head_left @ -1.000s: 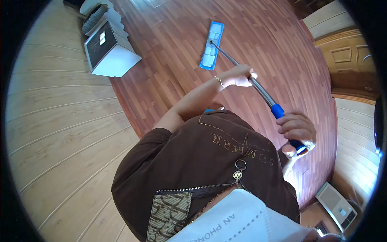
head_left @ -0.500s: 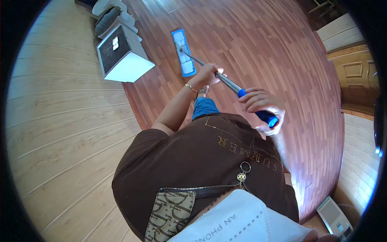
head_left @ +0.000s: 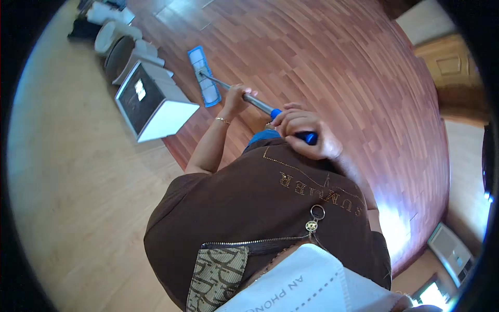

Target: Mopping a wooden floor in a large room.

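Observation:
A flat mop with a blue and white head lies on the reddish wooden floor, close to a white box. Its metal pole runs back toward me and ends in a blue grip. My left hand is closed around the metal part of the pole, arm stretched out, a thin bracelet on the wrist. My right hand is closed over the blue grip at the top of the pole, just in front of my brown shirt.
A white box with a dark top stands on the floor left of the mop head, with pale round containers behind it. A light wood-panelled wall fills the left. A wooden door is at the right, a white appliance at lower right.
The mop head has swept left across the floor and now lies next to the white box. Both hands moved left with the pole, the right hand coming in close to my chest.

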The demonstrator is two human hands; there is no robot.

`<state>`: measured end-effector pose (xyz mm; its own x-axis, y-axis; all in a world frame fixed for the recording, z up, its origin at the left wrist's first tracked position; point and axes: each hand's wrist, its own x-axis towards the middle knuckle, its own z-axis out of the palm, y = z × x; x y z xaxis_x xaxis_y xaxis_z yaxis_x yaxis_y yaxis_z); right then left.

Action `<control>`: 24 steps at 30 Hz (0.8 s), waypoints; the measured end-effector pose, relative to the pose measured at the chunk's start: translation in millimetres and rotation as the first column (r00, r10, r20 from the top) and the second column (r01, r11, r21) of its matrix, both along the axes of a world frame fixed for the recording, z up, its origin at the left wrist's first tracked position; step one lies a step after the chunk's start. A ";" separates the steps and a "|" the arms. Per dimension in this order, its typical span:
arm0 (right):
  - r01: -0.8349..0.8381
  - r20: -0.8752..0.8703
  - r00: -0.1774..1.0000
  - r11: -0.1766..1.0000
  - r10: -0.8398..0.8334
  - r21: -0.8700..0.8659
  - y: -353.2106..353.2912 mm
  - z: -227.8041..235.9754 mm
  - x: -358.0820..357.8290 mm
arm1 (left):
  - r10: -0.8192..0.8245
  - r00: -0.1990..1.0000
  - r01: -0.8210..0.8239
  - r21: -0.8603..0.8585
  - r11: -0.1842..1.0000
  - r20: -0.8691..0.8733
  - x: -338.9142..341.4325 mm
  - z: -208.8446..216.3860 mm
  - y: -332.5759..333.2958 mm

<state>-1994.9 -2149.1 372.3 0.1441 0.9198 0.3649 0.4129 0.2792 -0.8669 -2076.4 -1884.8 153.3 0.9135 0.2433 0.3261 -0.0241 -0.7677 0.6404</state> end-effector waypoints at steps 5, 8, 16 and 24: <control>0.098 -0.073 0.992 0.995 -0.098 -0.009 22.6 -4.1 -19.1 | -0.104 0.994 0.102 0.043 0.994 0.046 4.9 5.0 29.8; 0.165 -0.129 0.978 0.986 -0.165 -0.008 20.5 7.4 -27.4 | -0.201 0.979 0.200 0.043 0.979 0.022 12.1 12.0 27.7; 0.432 -0.123 0.897 0.901 -0.425 0.032 -50.9 56.6 -69.0 | -0.523 0.852 0.524 0.032 0.851 -0.018 37.3 60.8 -50.6; 0.692 0.269 0.674 0.716 -0.688 0.095 -158.0 119.5 -140.6 | -0.913 0.404 0.908 -0.139 0.395 0.048 57.3 102.0 -189.7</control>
<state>-2135.5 -2307.1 491.8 0.6396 0.6038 0.4758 0.6950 -0.1898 -0.6935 -2019.0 -2074.5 255.3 0.6255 -0.7058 0.3324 -0.6379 -0.2174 0.7387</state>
